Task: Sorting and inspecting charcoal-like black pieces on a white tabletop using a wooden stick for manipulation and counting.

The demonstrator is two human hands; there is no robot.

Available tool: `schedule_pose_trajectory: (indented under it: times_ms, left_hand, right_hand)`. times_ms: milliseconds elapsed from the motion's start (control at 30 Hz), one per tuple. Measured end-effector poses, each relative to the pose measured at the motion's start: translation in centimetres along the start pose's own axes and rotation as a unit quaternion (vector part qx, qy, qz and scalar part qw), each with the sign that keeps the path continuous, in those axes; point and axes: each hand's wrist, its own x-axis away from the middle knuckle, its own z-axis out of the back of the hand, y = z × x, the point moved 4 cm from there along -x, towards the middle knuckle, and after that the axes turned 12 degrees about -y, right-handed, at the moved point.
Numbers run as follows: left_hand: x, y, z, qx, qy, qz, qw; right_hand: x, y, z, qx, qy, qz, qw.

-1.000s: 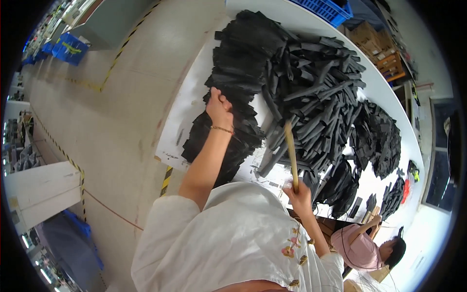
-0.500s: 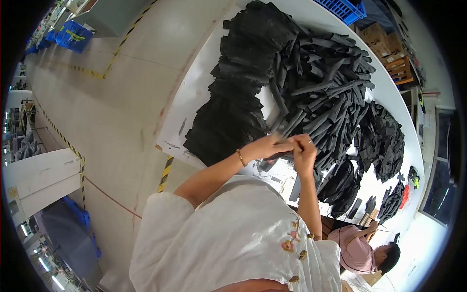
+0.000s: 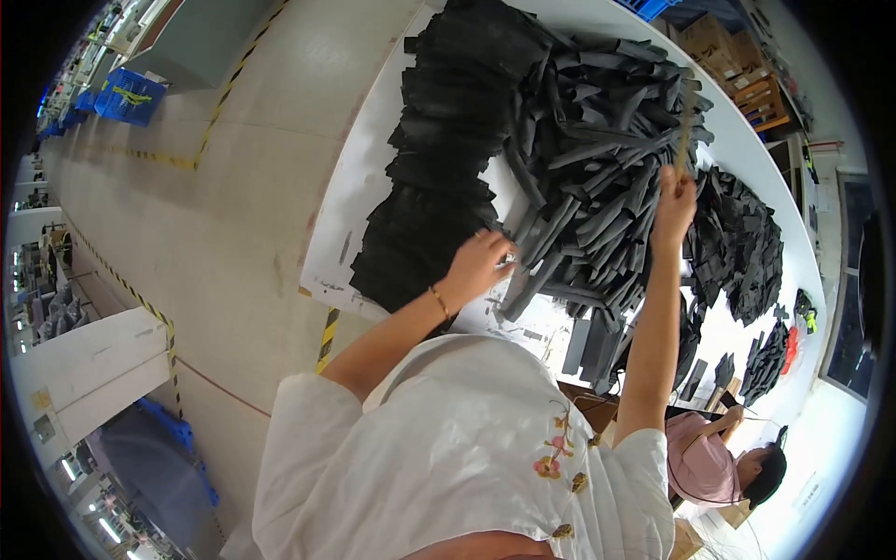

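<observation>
My right hand (image 3: 674, 210) is raised over the right part of a heap of rolled black strips (image 3: 607, 187). It is closed around one end of a thin yellowish-brown stick (image 3: 687, 121), blurred, which points away from me. My left hand (image 3: 478, 269) is at the near right edge of a long stack of flat black pieces (image 3: 420, 238), fingers loosely bent and thumb apart, with nothing visible in them. A single dark strip (image 3: 529, 291) lies just right of that hand.
The white table (image 3: 327, 252) also bears more black piles (image 3: 742, 247) at the right. A co-worker in pink (image 3: 705, 457) sits at the lower right. Cardboard boxes (image 3: 719, 47) stand beyond the table; at far left is a blue crate (image 3: 131, 96).
My hands were together in front of me and have parted. The right went outward and up over the heap, where the stick now shows; the left moved slightly left to the stack's edge.
</observation>
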Motion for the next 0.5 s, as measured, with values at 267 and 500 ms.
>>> schedule_pose_trajectory:
  times_ms: [267,500]
  left_hand:
    - [-2.9,-7.1,1.0,0.054,-0.067,0.054,0.995]
    - [-3.9,-7.1,3.1,0.166,-0.107,0.068,0.978]
  right_hand:
    - [13.6,1.1,0.8,0.151,-0.289,0.074,0.943]
    - [15.9,0.4,2.8,0.271,-0.331,0.152,0.891]
